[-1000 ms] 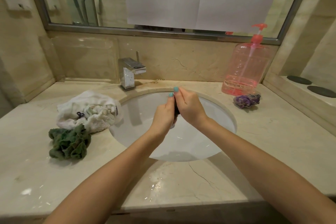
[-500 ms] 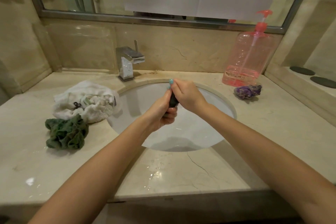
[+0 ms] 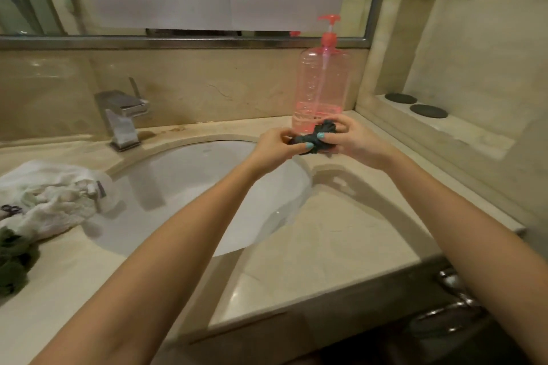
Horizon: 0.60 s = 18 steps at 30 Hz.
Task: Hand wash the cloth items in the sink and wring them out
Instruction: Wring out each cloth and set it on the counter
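A small dark twisted cloth (image 3: 318, 136) is held between both hands, above the counter just right of the white sink basin (image 3: 184, 187) and in front of the pink bottle. My left hand (image 3: 274, 147) grips its left end. My right hand (image 3: 354, 141) curls round its right end. A white cloth pile (image 3: 50, 198) lies on the counter left of the basin, with a green cloth (image 3: 13, 261) at the frame's left edge below it. The purple cloth seen earlier is hidden behind my hands.
A chrome faucet (image 3: 123, 118) stands behind the basin on the left. The pink pump bottle (image 3: 323, 83) stands at the back right of the marble counter (image 3: 326, 246). Two dark round coasters (image 3: 415, 105) sit on a raised ledge at right. A mirror covers the wall.
Both hands have carried the dark cloth from over the basin's middle to the right, in front of the pink bottle. The view has swung right.
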Each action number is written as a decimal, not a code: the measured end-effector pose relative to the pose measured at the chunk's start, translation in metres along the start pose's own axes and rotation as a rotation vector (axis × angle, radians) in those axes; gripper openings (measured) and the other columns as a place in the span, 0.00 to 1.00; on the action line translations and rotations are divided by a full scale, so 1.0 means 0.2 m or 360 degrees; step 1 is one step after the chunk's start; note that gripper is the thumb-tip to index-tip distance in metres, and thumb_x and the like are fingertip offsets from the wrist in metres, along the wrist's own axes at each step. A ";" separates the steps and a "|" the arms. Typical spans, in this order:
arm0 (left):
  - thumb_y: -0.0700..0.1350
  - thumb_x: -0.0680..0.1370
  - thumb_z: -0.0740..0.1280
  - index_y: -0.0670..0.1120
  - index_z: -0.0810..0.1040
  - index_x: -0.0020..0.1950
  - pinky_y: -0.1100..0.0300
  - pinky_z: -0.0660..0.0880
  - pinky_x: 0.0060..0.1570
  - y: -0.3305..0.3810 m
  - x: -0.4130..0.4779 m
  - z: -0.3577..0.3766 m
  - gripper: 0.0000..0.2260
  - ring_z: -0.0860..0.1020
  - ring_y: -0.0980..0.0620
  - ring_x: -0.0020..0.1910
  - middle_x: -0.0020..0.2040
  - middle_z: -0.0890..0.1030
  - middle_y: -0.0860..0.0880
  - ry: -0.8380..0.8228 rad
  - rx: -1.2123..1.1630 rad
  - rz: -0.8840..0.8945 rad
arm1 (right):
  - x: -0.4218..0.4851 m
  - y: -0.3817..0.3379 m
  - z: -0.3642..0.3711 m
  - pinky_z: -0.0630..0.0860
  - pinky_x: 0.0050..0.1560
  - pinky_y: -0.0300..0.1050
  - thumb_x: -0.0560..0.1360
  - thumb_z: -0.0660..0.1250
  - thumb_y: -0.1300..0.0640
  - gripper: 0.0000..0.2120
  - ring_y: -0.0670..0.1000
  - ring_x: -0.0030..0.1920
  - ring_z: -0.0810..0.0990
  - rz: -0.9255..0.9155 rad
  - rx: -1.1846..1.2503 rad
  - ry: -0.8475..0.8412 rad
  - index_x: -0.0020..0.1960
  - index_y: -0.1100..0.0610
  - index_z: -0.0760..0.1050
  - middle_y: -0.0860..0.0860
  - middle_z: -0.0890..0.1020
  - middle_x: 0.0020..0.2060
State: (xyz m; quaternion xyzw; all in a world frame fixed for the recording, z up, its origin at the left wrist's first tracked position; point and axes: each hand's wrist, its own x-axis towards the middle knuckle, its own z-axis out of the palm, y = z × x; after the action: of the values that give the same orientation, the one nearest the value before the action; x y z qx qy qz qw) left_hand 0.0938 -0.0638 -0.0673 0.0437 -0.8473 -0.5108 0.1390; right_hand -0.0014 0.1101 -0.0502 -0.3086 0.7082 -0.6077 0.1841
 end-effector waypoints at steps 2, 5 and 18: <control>0.48 0.74 0.74 0.44 0.82 0.55 0.57 0.76 0.48 0.01 0.08 0.11 0.13 0.78 0.52 0.45 0.46 0.83 0.49 0.0029 0.0089 0.0059 | -0.02 0.02 -0.11 0.81 0.53 0.50 0.74 0.68 0.69 0.18 0.59 0.50 0.82 0.0034 -0.0120 0.0010 0.64 0.63 0.72 0.63 0.78 0.55; 0.49 0.73 0.74 0.45 0.83 0.57 0.54 0.77 0.50 -0.02 0.18 0.26 0.15 0.79 0.49 0.48 0.49 0.83 0.48 0.0073 0.0300 0.0058 | 0.02 0.10 -0.24 0.78 0.47 0.36 0.74 0.70 0.67 0.16 0.55 0.53 0.80 0.0064 -0.0509 0.0158 0.60 0.59 0.74 0.60 0.79 0.55; 0.50 0.75 0.73 0.42 0.77 0.64 0.57 0.71 0.56 -0.06 0.14 0.17 0.21 0.74 0.51 0.55 0.57 0.77 0.48 0.0153 0.0533 0.0127 | 0.06 0.22 -0.12 0.65 0.65 0.48 0.75 0.70 0.48 0.18 0.54 0.64 0.69 -0.0288 -0.1311 0.0412 0.63 0.51 0.78 0.50 0.77 0.61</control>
State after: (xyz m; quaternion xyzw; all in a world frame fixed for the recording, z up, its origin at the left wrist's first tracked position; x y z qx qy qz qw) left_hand 0.0560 -0.0478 -0.0872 0.0569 -0.9139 -0.3540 0.1904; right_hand -0.0339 0.1227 -0.0868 -0.3385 0.8786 -0.3220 -0.0984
